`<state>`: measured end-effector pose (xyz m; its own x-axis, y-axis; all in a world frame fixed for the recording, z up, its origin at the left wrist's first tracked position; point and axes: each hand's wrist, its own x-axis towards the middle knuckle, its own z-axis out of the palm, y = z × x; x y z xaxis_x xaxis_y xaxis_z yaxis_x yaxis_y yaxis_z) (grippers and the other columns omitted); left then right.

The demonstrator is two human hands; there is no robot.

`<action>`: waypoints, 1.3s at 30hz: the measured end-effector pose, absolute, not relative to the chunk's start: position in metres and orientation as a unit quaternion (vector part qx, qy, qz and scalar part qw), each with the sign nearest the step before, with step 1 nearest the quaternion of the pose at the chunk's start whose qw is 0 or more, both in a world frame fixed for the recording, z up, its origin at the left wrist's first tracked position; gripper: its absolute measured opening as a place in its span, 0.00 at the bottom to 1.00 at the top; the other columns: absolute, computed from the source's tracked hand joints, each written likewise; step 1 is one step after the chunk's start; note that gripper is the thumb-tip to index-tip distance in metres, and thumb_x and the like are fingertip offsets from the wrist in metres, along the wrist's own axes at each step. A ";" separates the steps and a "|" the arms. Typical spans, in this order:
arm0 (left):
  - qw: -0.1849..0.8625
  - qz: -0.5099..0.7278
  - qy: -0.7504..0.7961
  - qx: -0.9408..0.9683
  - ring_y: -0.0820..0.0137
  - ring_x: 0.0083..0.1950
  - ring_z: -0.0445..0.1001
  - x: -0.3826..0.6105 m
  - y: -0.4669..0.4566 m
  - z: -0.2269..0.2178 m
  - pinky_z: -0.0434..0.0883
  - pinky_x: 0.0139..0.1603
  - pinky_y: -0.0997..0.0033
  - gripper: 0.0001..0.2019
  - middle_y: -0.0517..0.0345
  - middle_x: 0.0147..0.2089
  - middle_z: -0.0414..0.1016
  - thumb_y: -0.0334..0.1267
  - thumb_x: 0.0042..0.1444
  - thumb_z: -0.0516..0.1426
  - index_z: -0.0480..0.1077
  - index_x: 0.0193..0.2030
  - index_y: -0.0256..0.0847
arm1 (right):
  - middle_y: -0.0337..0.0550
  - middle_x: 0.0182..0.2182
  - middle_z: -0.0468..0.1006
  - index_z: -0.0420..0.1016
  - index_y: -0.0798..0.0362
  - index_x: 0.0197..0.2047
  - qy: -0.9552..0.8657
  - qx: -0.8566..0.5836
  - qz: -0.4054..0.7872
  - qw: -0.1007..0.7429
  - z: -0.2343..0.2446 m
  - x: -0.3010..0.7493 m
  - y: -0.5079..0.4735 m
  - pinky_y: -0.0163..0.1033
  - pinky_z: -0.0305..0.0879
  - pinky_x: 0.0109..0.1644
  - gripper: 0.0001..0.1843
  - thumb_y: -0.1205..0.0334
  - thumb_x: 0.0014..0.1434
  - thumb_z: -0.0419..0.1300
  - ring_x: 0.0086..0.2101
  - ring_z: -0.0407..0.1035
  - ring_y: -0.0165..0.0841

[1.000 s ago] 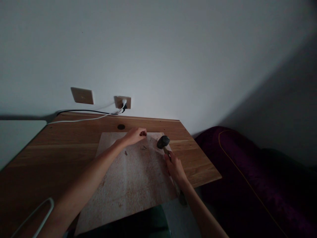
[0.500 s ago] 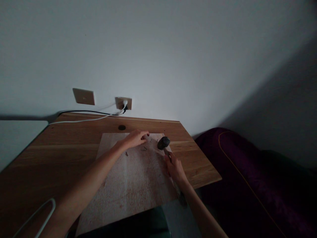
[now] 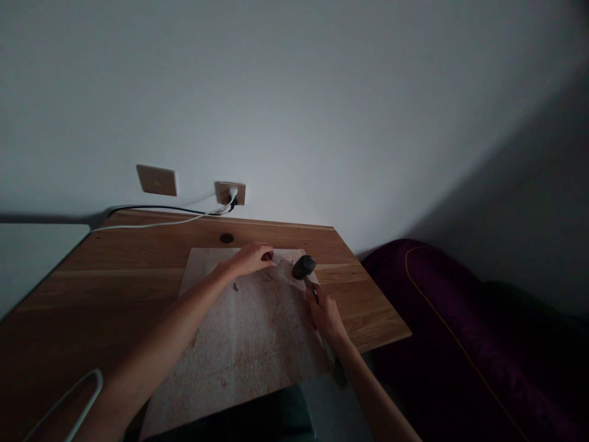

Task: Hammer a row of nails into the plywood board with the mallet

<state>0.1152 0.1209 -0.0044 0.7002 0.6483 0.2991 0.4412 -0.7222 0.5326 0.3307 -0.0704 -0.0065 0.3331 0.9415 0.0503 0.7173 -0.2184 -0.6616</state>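
A pale plywood board (image 3: 243, 331) lies on a wooden desk (image 3: 115, 276). My left hand (image 3: 251, 258) rests near the board's far edge, fingers pinched together on something small that I cannot make out. My right hand (image 3: 326, 314) grips the handle of a hammer (image 3: 304, 267), whose dark head hovers just above the board, to the right of my left fingertips. A few small nails or marks (image 3: 267, 277) lie on the board between the hands.
Two wall plates sit above the desk; the right socket (image 3: 229, 192) has white and black cables (image 3: 156, 222) running left along the desk's back edge. A white wire loop (image 3: 73, 399) lies at the near left. A dark purple cushion (image 3: 460, 331) is on the right.
My left hand's fingers shifted slightly near the board's far edge and now pinch together. The hammer head has barely moved.
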 end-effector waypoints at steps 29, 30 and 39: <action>0.247 0.219 0.307 0.893 0.57 0.48 0.80 0.115 0.124 -0.006 0.72 0.48 0.65 0.13 0.46 0.48 0.81 0.42 0.56 0.66 0.78 0.46 0.38 | 0.27 0.21 0.66 0.70 0.51 0.43 -0.536 -0.661 0.363 0.379 0.032 0.281 -0.023 0.28 0.52 0.13 0.17 0.46 0.64 0.55 0.13 0.60 0.23; 0.250 0.216 0.311 0.891 0.59 0.45 0.80 0.116 0.124 -0.007 0.72 0.46 0.66 0.09 0.48 0.45 0.82 0.40 0.58 0.65 0.78 0.42 0.38 | 0.27 0.21 0.66 0.69 0.51 0.43 -0.530 -0.663 0.359 0.387 0.032 0.282 -0.025 0.28 0.53 0.13 0.17 0.45 0.64 0.54 0.14 0.60 0.23; 0.291 0.204 0.288 0.889 0.62 0.41 0.80 0.116 0.131 -0.013 0.70 0.43 0.68 0.07 0.50 0.40 0.83 0.36 0.59 0.61 0.79 0.41 0.36 | 0.27 0.22 0.65 0.68 0.50 0.42 -0.520 -0.662 0.362 0.400 0.033 0.292 -0.029 0.29 0.54 0.13 0.22 0.40 0.60 0.56 0.14 0.60 0.24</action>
<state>0.1165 0.1306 -0.0125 0.7512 0.6306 0.1950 0.3928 -0.6645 0.6357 0.2920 -0.0287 0.0329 0.1963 0.9785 -0.0629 0.3981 -0.1381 -0.9069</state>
